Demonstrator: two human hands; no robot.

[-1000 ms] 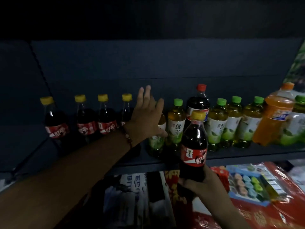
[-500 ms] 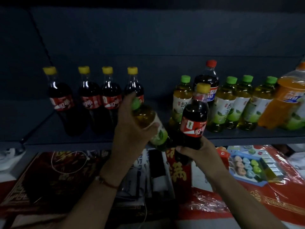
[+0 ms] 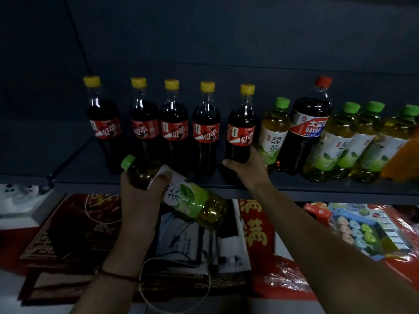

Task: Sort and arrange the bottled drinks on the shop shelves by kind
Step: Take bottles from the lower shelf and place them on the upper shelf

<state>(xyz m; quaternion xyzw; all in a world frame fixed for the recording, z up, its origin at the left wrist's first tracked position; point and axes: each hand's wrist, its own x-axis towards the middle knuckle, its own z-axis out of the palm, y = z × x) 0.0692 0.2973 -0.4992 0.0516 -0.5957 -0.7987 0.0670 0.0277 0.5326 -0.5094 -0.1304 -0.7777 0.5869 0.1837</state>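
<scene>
Fifth cola bottle point(image 3: 240, 132) newly beside four; five green teas.

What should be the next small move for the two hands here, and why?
Probably the right hand should let go of the fifth cola bottle, which already stands upright on the shelf beside four like it. Then the green tea bottle, held tilted in the left hand below the shelf, can go right toward the other green teas.
</scene>
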